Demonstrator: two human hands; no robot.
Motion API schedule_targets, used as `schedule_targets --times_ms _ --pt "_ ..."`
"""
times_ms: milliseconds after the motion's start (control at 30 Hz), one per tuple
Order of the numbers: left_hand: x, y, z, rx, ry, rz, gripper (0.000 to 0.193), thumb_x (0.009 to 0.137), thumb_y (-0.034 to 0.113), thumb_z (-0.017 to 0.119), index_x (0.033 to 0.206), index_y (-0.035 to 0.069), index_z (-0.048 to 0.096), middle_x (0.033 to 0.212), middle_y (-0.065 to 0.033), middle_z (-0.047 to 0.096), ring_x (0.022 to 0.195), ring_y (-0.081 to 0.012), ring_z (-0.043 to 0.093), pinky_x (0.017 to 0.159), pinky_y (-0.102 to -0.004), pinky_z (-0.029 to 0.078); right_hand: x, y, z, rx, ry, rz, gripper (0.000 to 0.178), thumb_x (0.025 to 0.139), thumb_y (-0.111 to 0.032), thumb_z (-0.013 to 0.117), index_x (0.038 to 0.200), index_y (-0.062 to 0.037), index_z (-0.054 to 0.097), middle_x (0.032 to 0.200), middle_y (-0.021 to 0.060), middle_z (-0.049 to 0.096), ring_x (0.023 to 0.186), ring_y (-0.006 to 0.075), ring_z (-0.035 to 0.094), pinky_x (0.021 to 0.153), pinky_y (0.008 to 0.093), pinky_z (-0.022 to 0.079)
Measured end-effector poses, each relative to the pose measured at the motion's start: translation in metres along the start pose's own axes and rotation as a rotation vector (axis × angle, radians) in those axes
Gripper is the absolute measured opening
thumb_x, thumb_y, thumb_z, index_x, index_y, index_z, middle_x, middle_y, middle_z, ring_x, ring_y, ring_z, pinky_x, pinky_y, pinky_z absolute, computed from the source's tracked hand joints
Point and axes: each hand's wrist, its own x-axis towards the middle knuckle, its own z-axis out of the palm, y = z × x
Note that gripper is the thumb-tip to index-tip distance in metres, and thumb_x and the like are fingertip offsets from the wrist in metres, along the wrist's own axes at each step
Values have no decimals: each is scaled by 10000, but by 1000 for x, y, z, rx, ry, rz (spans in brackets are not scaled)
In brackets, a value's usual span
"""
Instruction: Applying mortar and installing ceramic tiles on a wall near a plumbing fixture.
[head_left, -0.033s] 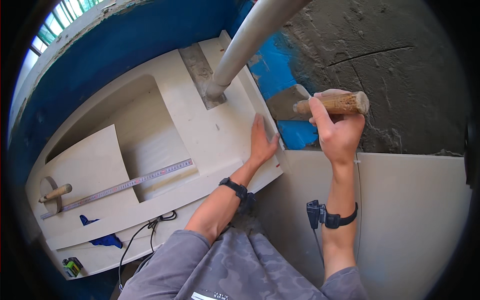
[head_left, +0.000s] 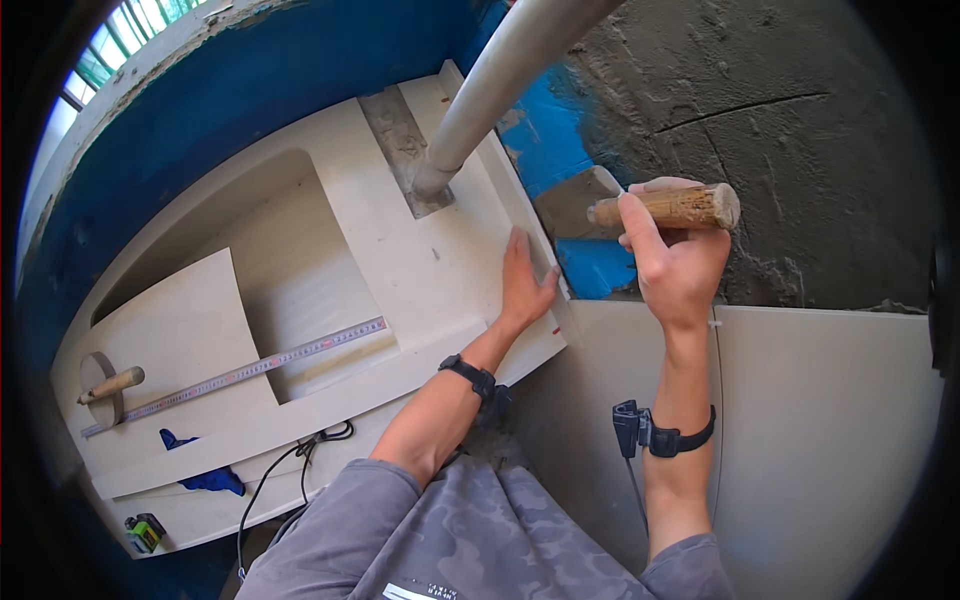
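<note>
My right hand (head_left: 680, 255) is closed round the thick wooden handle of a trowel (head_left: 578, 200). Its grey blade lies against the blue strip (head_left: 597, 266) between the white slab and the grey mortar; the handle points right, over the mortar. My left hand (head_left: 526, 285) rests with fingers stretched out on the right end of the white slab (head_left: 455, 265), beside its raised edge, holding nothing. Wet-looking grey mortar (head_left: 760, 170) spreads across the upper right, with a line scored in it.
A metal pole (head_left: 485, 100) rises from the slab beyond my left hand. Left of it is a recess, crossed by a measuring tape (head_left: 260, 368). A second wooden-handled tool (head_left: 105, 388), a blue cloth (head_left: 212, 479), a black cable (head_left: 303, 452) and a small green-black device (head_left: 145, 533) lie leftward.
</note>
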Motion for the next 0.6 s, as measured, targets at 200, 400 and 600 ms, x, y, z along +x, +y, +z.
schedule_targets --times_ms 200,400,600 --pt "0 0 -1 22 -2 0 908 867 184 762 1548 -106 236 1597 -327 284 1472 -457 323 1208 -462 328 5 2 4 -53 -12 -69 160 835 -52 793 935 36 705 796 99 756 718 140 731 673 279 567" --pt "-1 -3 0 -39 11 21 896 866 178 766 1542 -105 251 1582 -325 310 1449 -453 356 1183 -460 356 6 -1 2 -73 -16 -64 162 831 -55 789 932 41 707 783 108 756 709 151 735 679 289 572" --pt "1 -2 0 30 31 64 895 858 153 773 1539 -103 251 1578 -318 314 1421 -439 390 1124 -439 422 0 3 -8 -59 17 -42 159 825 -70 796 905 38 710 778 113 758 704 163 737 684 295 574"
